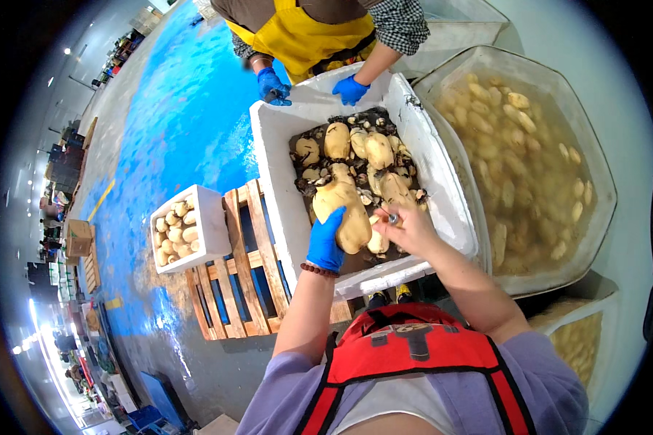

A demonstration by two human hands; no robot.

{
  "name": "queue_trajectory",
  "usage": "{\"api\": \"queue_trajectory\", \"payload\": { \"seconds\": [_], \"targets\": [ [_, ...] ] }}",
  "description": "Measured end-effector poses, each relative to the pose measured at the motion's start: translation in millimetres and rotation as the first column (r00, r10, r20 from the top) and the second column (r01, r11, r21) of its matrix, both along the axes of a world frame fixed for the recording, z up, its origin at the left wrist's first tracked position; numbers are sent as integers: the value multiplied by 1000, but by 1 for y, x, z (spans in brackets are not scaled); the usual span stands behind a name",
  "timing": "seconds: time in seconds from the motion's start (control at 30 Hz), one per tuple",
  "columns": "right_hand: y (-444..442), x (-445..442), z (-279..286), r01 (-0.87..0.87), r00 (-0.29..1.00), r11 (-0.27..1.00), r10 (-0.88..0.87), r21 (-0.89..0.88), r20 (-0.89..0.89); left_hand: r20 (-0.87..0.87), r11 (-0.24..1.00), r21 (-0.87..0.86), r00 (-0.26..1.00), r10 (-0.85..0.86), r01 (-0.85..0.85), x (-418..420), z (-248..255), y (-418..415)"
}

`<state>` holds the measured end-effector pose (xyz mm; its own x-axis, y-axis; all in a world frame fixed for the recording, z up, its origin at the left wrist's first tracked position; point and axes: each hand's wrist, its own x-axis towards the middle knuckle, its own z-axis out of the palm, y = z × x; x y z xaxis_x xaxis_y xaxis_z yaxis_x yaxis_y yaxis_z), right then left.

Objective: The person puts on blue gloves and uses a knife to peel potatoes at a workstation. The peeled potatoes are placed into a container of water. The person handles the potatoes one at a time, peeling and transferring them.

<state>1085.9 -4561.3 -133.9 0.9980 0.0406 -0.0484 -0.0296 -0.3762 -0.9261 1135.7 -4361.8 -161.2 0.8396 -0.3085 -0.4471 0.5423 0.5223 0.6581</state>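
Note:
My left hand (328, 241), in a blue glove with a beaded bracelet at the wrist, grips a large pale lotus root segment (342, 209) over a white foam box (441, 179). My bare right hand (405, 227) is closed on a small tool with a round metal part (393, 218), close to the root's right side; its working end cannot be made out. Under both hands, more lotus root pieces (337, 141) lie in the box among dark peelings and pale cut scraps.
Across the box a co-worker's blue-gloved hands (351, 90) rest at its far rim. Right stands a large tub (604, 201) of murky water with many roots. Left, a small foam box (215, 234) of lotus roots sits by a wooden pallet (245, 255) on the wet floor.

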Motion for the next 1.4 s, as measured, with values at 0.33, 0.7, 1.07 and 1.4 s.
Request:
{"api": "queue_trajectory", "payload": {
  "seconds": [0.33,0.7,1.07,1.4],
  "targets": [
    [-7,22,41,-72,977,758,185,-648,108,298,866,468,891,-343,176,-11,20,1],
    [2,31,5,-4,988,798,96,-602,121,351,705,709,850,-393,34,-11,28,2],
    [-46,50,-31,-14,965,781,-153,-624,-214,394,773,631,831,-393,66,20,42,-6],
    [-30,5,-42,141,990,930,-132,338,-49,-164,947,-316,980,-114,58,23,-8,-69]
  ]
}}
